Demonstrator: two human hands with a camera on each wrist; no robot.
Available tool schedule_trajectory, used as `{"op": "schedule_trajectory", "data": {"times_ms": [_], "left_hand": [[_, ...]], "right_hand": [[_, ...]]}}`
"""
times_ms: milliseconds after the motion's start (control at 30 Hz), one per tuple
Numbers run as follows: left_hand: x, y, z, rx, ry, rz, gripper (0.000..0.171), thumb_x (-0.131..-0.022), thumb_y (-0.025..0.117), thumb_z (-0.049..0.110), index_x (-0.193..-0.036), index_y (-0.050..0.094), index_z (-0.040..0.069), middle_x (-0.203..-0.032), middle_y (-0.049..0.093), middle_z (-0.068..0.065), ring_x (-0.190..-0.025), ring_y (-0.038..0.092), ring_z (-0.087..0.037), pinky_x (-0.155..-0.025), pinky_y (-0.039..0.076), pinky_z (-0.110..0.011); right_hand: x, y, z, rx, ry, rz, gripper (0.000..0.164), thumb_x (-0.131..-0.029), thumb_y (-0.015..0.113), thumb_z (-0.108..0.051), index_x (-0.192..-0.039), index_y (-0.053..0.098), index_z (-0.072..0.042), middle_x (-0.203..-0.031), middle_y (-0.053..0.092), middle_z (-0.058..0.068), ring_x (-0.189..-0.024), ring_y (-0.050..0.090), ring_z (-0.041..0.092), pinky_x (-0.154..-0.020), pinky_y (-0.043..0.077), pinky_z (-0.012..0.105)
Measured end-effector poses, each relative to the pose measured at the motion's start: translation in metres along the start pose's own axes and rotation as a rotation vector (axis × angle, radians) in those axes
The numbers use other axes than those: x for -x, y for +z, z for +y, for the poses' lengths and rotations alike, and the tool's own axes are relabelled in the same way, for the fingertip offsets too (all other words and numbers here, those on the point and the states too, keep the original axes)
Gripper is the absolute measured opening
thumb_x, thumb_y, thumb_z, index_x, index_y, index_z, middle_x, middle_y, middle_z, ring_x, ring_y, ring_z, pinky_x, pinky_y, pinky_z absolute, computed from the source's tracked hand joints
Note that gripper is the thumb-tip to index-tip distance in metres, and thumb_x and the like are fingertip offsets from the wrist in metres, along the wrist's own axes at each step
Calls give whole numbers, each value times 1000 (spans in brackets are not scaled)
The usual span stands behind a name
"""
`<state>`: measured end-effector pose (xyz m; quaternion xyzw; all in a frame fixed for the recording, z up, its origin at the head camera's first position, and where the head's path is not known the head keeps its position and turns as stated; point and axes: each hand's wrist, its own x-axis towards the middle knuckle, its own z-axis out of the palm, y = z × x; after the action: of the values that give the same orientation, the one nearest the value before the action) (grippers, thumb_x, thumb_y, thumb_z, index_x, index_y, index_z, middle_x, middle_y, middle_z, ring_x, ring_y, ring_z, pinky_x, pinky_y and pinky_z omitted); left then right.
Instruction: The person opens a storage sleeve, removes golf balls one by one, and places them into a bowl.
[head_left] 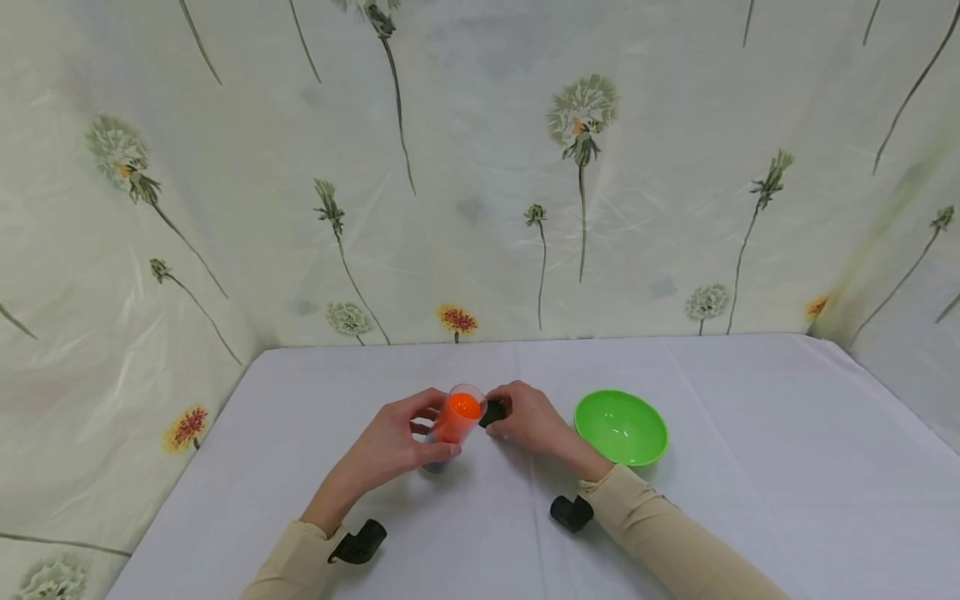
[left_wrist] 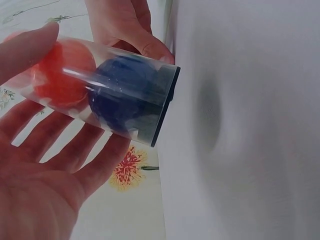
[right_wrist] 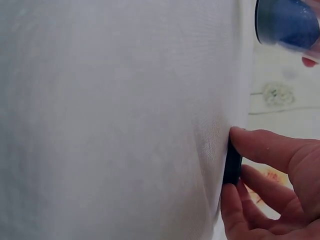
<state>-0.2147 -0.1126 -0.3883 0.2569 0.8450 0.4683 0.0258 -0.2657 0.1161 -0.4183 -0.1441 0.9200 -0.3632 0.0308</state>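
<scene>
My left hand (head_left: 386, 446) grips a clear tube (head_left: 469, 427) round its side, thumb on one side and fingers on the other. The tube tilts above the table. Inside it an orange ball (left_wrist: 65, 74) lies above a dark blue ball (left_wrist: 125, 92), and the bottom end is dark. In the head view the tube's upper end appears uncapped. To the right of the tube, my right hand (head_left: 528, 417) pinches a small black cap (right_wrist: 232, 162) between thumb and fingers, down at the tablecloth. Part of the cap is hidden behind the fingertips.
A bright green bowl (head_left: 600, 421) stands on the white tablecloth (head_left: 750, 467), just right of my right forearm. Black wrist cameras (head_left: 360, 543) jut out from both sleeves. Behind the table hangs a flower-patterned sheet (head_left: 480, 208), which also runs along the sides.
</scene>
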Motion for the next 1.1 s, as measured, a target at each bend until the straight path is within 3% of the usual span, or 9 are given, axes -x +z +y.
{"op": "schedule_trajectory", "data": {"times_ms": [533,767,1100], "left_hand": [[1,-1,1,-6,-12,-18,40,-82,81,23,-116,62,29,-109,62,12,-98,59,-13,-87,51,-36],[1,-2,2,-10,-8,-26,40,-82,81,20,-116,62,28,-108,62,11,-98,59,-13,-87,51,-36],[1,-2,4,-6,0,-32,39,-82,81,24,-115,62,29,-108,62,13,-99,58,-12,-87,50,-36]], "right_hand": [[1,-3,1,-59,40,-21,51,-76,81,-5,-124,64,0,-111,64,11,-102,60,27,-90,49,42],[5,-8,-4,-118,57,13,52,-79,79,-9,-128,62,-2,-123,62,13,-111,59,30,-86,52,40],[17,-16,-6,-164,54,48,53,-83,78,-13,-131,60,-3,-126,61,12,-112,58,29,-84,53,40]]}}
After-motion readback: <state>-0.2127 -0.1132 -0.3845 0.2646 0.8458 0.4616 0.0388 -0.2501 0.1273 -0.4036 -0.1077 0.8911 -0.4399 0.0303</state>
